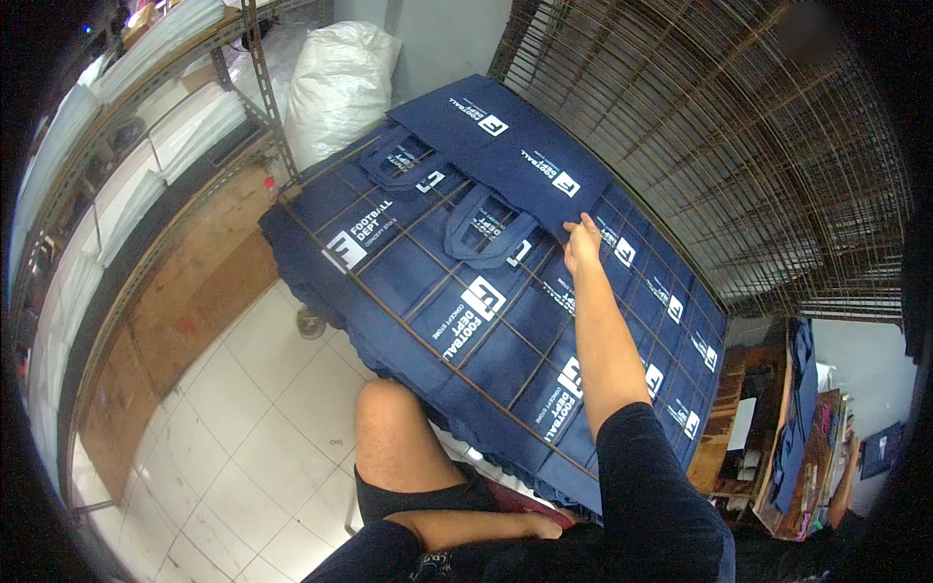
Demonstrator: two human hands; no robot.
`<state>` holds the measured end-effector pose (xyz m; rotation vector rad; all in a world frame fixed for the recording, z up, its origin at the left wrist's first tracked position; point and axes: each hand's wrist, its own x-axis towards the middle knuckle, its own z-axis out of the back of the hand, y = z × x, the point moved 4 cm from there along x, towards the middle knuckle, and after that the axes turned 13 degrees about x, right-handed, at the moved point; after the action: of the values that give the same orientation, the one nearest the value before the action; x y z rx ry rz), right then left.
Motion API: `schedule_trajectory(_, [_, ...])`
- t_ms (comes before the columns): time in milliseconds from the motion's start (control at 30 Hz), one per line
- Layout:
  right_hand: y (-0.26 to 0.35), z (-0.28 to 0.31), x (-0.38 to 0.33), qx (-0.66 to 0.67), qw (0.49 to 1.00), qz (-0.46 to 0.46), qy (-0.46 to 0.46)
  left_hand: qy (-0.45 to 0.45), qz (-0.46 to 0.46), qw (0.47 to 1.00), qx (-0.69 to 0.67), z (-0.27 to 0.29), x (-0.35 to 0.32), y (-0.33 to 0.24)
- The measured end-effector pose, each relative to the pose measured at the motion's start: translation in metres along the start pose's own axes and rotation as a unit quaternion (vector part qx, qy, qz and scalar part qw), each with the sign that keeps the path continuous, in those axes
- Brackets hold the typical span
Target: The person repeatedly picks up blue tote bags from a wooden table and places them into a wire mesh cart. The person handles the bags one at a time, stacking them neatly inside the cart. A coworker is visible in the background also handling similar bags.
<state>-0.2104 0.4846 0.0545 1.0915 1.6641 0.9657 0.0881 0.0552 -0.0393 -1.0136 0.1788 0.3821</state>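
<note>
Navy cloth pieces lie at about 12 to 1 o'clock in your view, flat and smooth, with a straight edge at the far side and two white printed emblems on the dark surface. They rest on top of a rusty wire grid, and below its wires more navy cloth with white print is showing. Two looped handles, of the same blue, stand out just beside the pieces, toward 7 o'clock from them. Your right hand, at 2 o'clock, is at their near corner, so the pieces spread from it toward 11 o'clock; its fingers are partly bent, but I cannot tell whether they pinch the edge. Your left hand lies low near your lap, between 5 and 6 o'clock, well apart from the pieces; its fingers are unclear, so I cannot tell its grip. At 11 o'clock a white sack bulges, its contents hidden. At 10 o'clock a metal shelf carries white stacks.
</note>
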Motion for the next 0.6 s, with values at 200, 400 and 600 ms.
schedule_trajectory(200, [0.000, 0.003, 0.003, -0.034, 0.999, 0.000, 0.012, -0.001, -0.003, 1.000, 0.002, 0.001, 0.002, -0.002])
schedule_trajectory(400, [0.008, -0.004, -0.002, -0.061, 0.998, -0.008, 0.014, -0.006, -0.007, 1.000, 0.003, 0.006, 0.004, -0.006])
schedule_trajectory(600, [0.008, -0.005, 0.000, -0.070, 0.997, 0.013, 0.017, -0.011, -0.005, 1.000, 0.004, 0.009, 0.002, -0.004])
